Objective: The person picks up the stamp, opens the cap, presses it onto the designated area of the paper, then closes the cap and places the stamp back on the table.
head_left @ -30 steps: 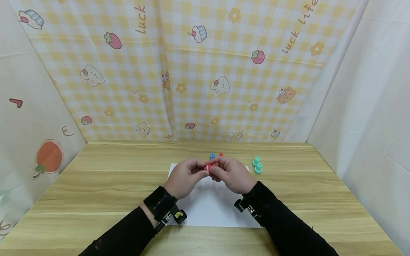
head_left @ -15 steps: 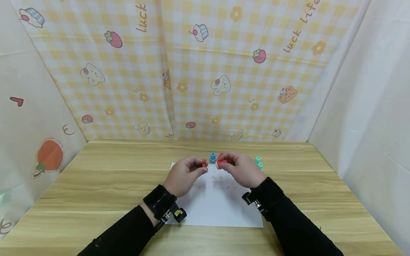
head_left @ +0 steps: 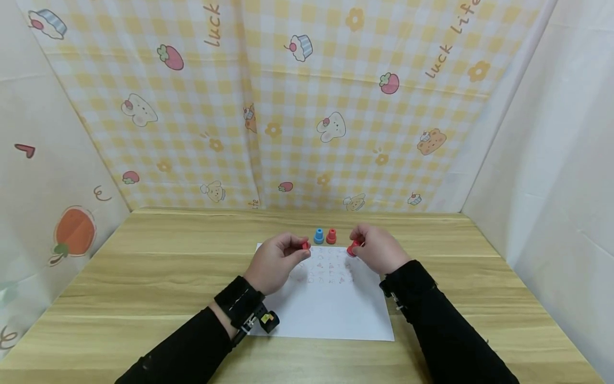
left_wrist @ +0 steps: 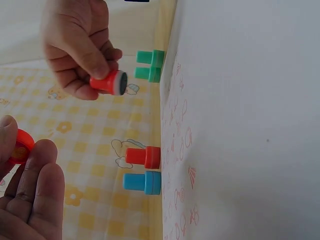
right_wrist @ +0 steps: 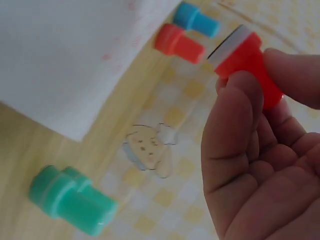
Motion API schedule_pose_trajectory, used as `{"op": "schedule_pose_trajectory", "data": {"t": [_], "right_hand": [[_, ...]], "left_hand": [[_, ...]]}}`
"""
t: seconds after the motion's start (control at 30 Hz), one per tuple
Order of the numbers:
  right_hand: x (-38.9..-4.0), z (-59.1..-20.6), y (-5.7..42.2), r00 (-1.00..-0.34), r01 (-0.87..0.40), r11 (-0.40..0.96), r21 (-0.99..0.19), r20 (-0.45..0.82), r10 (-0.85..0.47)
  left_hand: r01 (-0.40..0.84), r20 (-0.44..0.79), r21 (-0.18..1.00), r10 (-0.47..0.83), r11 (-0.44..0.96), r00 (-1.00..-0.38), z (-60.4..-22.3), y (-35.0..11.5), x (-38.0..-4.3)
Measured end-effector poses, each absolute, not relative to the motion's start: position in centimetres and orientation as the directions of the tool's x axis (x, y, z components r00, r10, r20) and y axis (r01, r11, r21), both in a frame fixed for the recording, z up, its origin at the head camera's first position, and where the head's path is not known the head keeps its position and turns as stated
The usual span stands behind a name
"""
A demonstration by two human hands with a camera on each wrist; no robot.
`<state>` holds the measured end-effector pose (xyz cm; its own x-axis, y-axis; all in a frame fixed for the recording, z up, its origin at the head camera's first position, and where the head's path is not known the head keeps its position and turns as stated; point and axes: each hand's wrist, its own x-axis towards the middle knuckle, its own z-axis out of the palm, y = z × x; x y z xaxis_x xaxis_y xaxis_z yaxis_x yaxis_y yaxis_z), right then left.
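Note:
My right hand [head_left: 382, 252] pinches a red stamp [right_wrist: 250, 65] by its handle. In the right wrist view its pale collar and dark stamping face show uncovered. In the head view the stamp is close over the right far part of the white paper [head_left: 326, 314]. My left hand [head_left: 275, 264] pinches a small red stamp cap [left_wrist: 21, 146] between thumb and fingers, above the paper's left far corner. Rows of small red prints [head_left: 331, 269] mark the upper part of the sheet.
Just beyond the paper's far edge, a blue stamp [head_left: 318, 236] and another red stamp [head_left: 331, 236] stand upright side by side. Two green stamps [right_wrist: 75, 200] stand together on the table to the right, behind my right hand in the head view. A patterned cloth [head_left: 297, 106] hangs behind the table.
The hands were together at the red stamp, then parted, the cap staying in my left hand. My right hand has carried the stamp rightward, uncovering the standing stamps and the prints.

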<state>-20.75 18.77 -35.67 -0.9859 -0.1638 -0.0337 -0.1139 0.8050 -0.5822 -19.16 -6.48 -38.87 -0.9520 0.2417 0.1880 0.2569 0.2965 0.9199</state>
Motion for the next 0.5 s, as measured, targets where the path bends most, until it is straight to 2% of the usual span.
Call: {"op": "schedule_pose_trajectory", "data": {"t": [0.27, 0.5], "right_hand": [[-21.3, -36.6, 19.4, -0.982, -0.108, 0.858, -0.503, -0.082, -0.171], [-21.6, -37.4, 19.5, -0.981, -0.084, 0.871, -0.483, -0.114, -0.157]], "left_hand": [[0.254, 0.186, 0.923, 0.244, 0.290, -0.952, -38.7, -6.5, -19.1], [0.248, 0.181, 0.924, 0.240, 0.290, -0.954, -38.8, -6.4, -19.1]]}}
